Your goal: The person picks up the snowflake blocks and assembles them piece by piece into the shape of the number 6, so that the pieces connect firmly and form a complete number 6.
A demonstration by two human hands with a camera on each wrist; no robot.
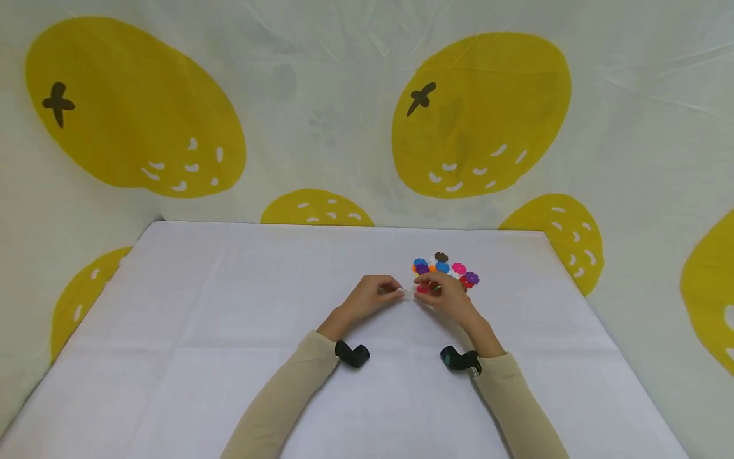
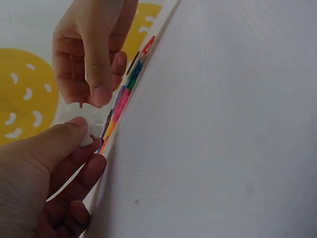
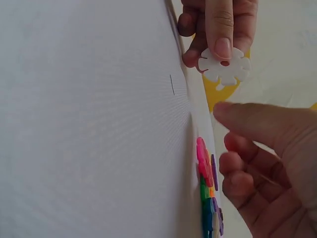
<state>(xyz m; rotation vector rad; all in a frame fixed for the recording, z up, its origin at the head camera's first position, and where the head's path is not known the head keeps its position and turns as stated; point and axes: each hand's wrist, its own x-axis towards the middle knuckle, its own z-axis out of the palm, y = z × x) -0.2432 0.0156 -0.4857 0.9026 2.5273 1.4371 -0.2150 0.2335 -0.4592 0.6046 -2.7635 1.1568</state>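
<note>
My left hand point(image 1: 367, 296) pinches a white snowflake disc point(image 3: 233, 72), a flat round toy piece with a notched rim and a small central hole. In the left wrist view, its thumb lies on the face of the disc point(image 2: 91, 114). My right hand point(image 1: 450, 299) is close beside the disc on the right, thumb and fingers loosely bent and apart, with nothing visible between them. In the right wrist view, the right thumb point(image 3: 247, 116) points toward the disc with a gap between. Both hands are above the white table.
A pile of colourful snowflake discs point(image 1: 442, 267) lies on the white-covered table point(image 1: 229, 319), just behind and partly hidden by the right hand. Each wrist carries a black camera mount point(image 1: 352, 354). A pale cloth with yellow fruit shapes point(image 1: 482, 115) hangs behind the table.
</note>
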